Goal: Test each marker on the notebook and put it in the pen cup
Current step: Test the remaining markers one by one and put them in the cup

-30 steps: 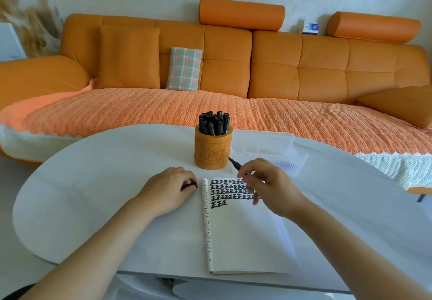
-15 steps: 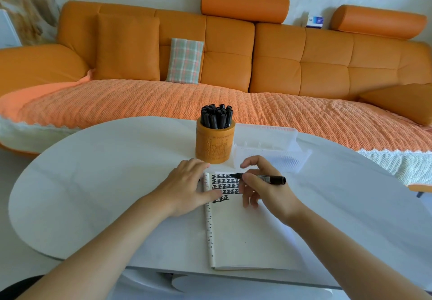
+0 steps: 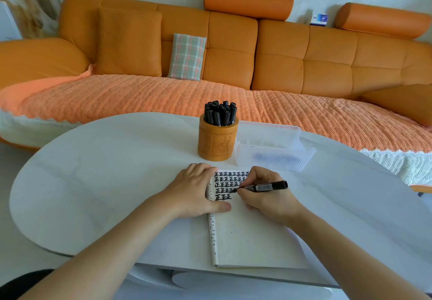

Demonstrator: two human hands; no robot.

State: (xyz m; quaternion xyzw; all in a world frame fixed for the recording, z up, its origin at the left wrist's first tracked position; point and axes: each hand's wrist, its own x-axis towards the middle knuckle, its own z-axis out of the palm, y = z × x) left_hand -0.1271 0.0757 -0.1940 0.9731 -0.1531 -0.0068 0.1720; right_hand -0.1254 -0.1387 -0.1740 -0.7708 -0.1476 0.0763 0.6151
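Right hand (image 3: pixel 266 196) grips the marker (image 3: pixel 261 187), its long axis lying left–right, tip on the notebook (image 3: pixel 247 236) at frame centre. Left hand (image 3: pixel 196 192) lies flat on the spine. Pen cup (image 3: pixel 217 140) stands directly above, nearer neither hand.

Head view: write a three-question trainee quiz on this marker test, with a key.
1. True or false: the right hand holds a marker with its tip on the notebook.
2. Where is the left hand? A) inside the cup B) flat on the notebook's left edge C) lifting the clear tray
3. Fill in: the markers standing in the cup all have ____ caps.

Key: 1 true; 2 B; 3 black.
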